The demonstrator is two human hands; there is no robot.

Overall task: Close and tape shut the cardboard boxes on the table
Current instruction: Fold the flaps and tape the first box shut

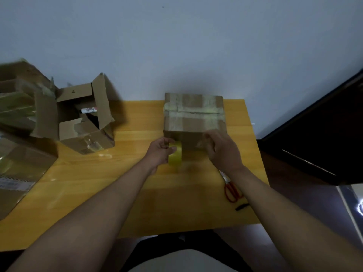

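Left hand [160, 152] grips yellow tape roll [175, 155] against closed box [193, 118] near table [98, 185] far edge; right hand [220, 148] fingers curled at box front, apparently pinching tape end.

Left hand [160, 152] grips tape roll [175, 156] beside closed box [193, 114].

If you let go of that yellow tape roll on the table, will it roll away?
Probably, if it lands on its edge: the tape roll is round and the left hand holds it upright above smooth wood. Laid flat, it should stay. It looks stiff enough to keep its shape in the fingers, and likely light, since one hand lifts it.
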